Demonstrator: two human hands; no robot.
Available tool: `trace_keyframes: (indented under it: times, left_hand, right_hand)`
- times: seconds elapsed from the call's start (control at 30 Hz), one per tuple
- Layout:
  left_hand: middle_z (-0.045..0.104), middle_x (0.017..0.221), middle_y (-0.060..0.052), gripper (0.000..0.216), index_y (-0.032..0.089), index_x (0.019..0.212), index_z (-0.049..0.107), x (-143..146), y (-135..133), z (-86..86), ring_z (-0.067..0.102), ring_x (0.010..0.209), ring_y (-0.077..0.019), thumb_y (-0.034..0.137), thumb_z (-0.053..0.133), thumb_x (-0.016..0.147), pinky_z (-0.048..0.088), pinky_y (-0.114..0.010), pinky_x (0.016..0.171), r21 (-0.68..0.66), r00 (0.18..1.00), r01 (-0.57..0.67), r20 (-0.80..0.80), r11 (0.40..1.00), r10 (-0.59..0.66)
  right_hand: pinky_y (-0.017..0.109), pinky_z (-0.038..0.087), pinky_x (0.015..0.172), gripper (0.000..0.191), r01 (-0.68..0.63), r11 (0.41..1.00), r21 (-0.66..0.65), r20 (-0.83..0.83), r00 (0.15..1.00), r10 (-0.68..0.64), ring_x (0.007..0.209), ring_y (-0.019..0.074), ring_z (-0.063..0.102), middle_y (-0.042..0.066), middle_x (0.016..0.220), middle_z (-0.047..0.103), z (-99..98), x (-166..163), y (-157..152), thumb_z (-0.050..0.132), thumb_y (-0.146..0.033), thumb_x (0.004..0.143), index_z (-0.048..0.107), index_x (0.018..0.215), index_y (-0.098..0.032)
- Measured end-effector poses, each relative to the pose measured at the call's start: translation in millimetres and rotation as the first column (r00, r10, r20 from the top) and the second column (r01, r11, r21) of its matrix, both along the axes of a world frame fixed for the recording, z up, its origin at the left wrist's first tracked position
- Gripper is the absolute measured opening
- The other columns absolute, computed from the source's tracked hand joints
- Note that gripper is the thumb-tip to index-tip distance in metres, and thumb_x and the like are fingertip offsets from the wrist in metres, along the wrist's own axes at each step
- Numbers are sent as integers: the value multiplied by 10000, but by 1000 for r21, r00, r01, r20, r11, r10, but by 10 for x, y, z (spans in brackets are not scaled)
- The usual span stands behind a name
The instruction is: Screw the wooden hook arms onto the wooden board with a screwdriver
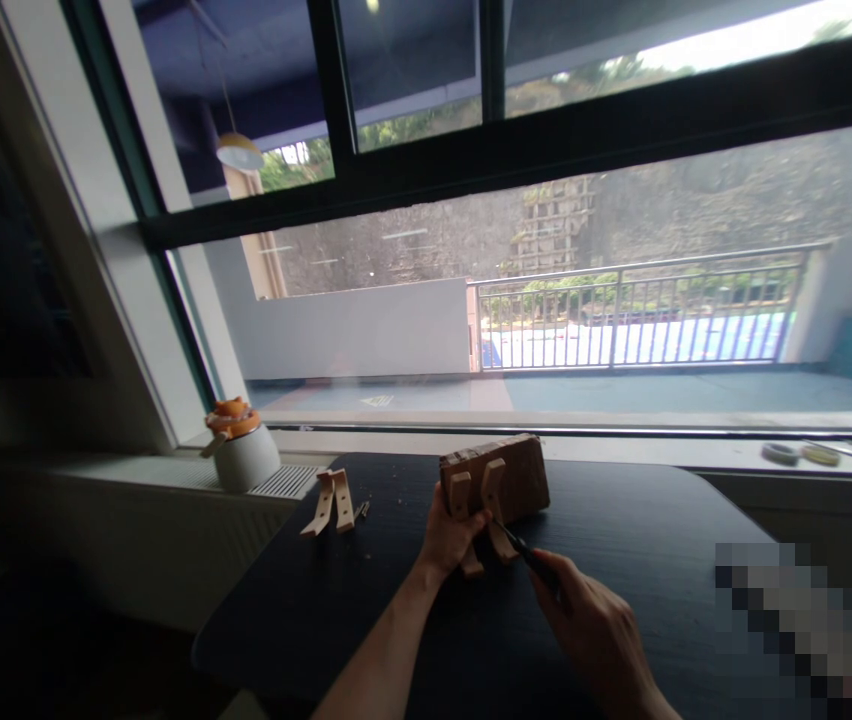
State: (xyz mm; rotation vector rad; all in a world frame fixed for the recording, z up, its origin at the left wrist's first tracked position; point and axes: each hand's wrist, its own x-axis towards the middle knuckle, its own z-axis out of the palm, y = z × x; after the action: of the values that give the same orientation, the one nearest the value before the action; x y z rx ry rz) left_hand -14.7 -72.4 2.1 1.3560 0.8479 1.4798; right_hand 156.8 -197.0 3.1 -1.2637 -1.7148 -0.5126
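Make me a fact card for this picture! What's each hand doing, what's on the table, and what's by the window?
Left hand: steadying a brown box-shaped block at its lower left
On the block's front: two curved pale wooden pieces
Right hand: holding a slim dark tool, tip near the right piece
Dark wood-grain table, left side: two more pale wooden pieces, small metal screws
By the window: rounded whitish pot with orange top
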Motion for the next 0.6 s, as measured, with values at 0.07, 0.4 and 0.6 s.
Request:
trace_keyframes:
  times: [0.07,0.4,0.6]
  left_hand:
    - [689,956,-40,586,203,1076,521,1,7,-9,672,854,-214,208,843,587,551,-325,748,5,1000,4,-2,1000,-4]
    - [687,956,-33,564,206,1081,523,0,-3,4,669,854,-204,188,829,607,554,-301,739,19,1000,17,-1,1000,-17]
    - [685,967,-32,559,212,1083,518,-1,-12,15,671,857,-201,191,826,616,555,-300,743,21,1000,21,-7,1000,-21]
  right_hand:
    - [235,440,456,323,3,1000,-29,-19,1000,-4,469,144,645,-13,595,679,-11,-3,1,400,-402,984,644,986,-191]
    - [250,467,435,227,31,985,-170,-133,990,-54,516,182,688,-30,642,710,-19,10,13,431,-412,956,588,996,-253]
    - [249,505,582,220,20,1000,-14,-8,1000,-20,678,168,702,38,870,715,14,6,17,411,-268,954,577,1083,-204]
